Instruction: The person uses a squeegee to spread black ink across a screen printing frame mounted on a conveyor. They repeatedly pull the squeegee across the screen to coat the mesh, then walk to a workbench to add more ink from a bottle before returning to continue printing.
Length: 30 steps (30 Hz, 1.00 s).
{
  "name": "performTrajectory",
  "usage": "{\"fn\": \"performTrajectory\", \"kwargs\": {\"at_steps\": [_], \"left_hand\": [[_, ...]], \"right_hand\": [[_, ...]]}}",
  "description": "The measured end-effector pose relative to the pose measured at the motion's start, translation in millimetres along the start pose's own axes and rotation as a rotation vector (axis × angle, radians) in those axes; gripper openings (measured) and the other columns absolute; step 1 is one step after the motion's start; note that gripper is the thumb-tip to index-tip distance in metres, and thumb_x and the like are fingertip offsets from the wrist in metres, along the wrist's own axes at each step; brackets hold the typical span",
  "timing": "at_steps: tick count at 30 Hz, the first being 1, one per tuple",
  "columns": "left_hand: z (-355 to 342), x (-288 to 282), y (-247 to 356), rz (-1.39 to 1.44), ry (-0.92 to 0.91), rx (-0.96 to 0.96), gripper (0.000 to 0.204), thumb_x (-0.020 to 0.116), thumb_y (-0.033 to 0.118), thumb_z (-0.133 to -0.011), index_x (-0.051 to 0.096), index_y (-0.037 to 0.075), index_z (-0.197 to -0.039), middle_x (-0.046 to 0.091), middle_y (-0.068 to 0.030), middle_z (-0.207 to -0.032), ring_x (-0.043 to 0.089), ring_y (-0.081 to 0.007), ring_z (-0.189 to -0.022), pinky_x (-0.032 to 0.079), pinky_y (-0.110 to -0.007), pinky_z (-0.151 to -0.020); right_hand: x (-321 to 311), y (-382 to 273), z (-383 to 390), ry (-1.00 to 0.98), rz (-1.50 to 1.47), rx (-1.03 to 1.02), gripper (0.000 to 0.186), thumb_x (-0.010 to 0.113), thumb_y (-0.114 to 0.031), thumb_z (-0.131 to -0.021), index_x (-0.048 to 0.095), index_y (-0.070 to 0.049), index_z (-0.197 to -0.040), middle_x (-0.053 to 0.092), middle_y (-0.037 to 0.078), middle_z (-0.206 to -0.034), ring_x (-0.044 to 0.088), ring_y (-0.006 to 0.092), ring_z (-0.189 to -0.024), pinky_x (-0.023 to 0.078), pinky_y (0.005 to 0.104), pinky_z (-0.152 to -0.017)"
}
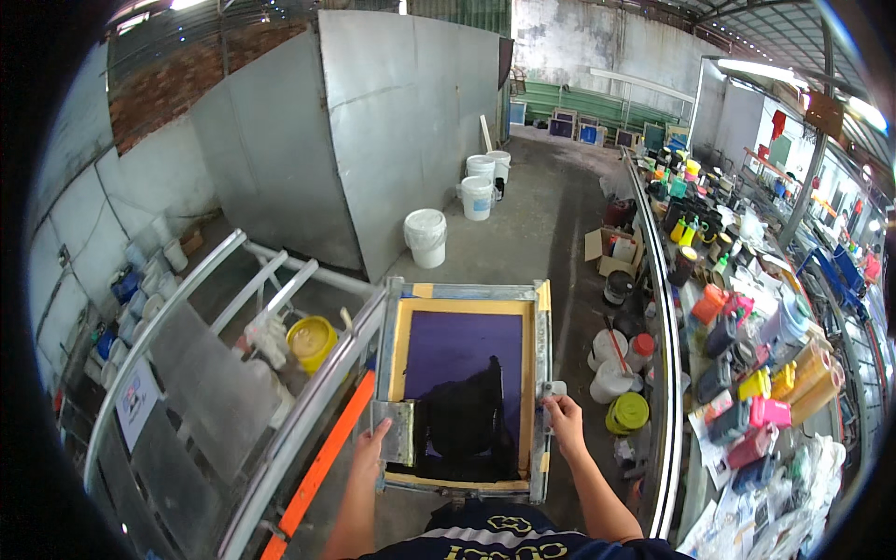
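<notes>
A screen printing frame point(533, 373) with pale yellow and metallic edges lies in front of me. Its purple mesh point(457, 341) carries a large patch of black ink point(462, 420) over the near half. A flat grey, ink-marked block point(399, 434), perhaps a squeegee, rests across the left rail. My left hand point(371, 448) is closed at the block's outer edge and the rail, thumb on top, other fingers hidden. My right hand point(564, 422) grips the right rail, beside a small pale metal fitting point(556, 389).
Left are a metal rail rack point(308, 373), an orange bar point(322, 467) and a yellow bucket point(311, 342). White buckets point(426, 238) stand ahead on the floor. On the right, a long table point(686, 289) is crowded with bottles and ink containers; a green-lidded tub point(627, 412) sits below.
</notes>
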<state>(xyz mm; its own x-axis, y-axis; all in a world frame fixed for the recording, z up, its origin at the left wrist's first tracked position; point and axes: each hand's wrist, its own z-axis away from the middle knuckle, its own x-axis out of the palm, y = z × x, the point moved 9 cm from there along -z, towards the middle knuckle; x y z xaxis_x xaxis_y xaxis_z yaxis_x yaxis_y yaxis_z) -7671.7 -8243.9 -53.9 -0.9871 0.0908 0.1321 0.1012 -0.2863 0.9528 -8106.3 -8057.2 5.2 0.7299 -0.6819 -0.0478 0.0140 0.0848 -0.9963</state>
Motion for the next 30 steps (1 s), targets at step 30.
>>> {"fn": "performTrajectory", "kwargs": {"at_steps": [30], "left_hand": [[-778.8, 549.8, 131.1, -0.152, -0.134, -0.227, 0.074, 0.078, 0.054, -0.092, 0.063, -0.006, -0.133, 0.067, -0.0139, -0.131, 0.066, -0.0250, -0.114, 0.052, -0.039, -0.098]], "right_hand": [[88.1, -67.2, -933.6, -0.029, 0.108, -0.135, 0.030, 0.069, -0.029, -0.102, 0.070, 0.000, -0.100, 0.066, 0.004, -0.079, 0.057, 0.0110, -0.074, 0.049, 0.0338, -0.068]]}}
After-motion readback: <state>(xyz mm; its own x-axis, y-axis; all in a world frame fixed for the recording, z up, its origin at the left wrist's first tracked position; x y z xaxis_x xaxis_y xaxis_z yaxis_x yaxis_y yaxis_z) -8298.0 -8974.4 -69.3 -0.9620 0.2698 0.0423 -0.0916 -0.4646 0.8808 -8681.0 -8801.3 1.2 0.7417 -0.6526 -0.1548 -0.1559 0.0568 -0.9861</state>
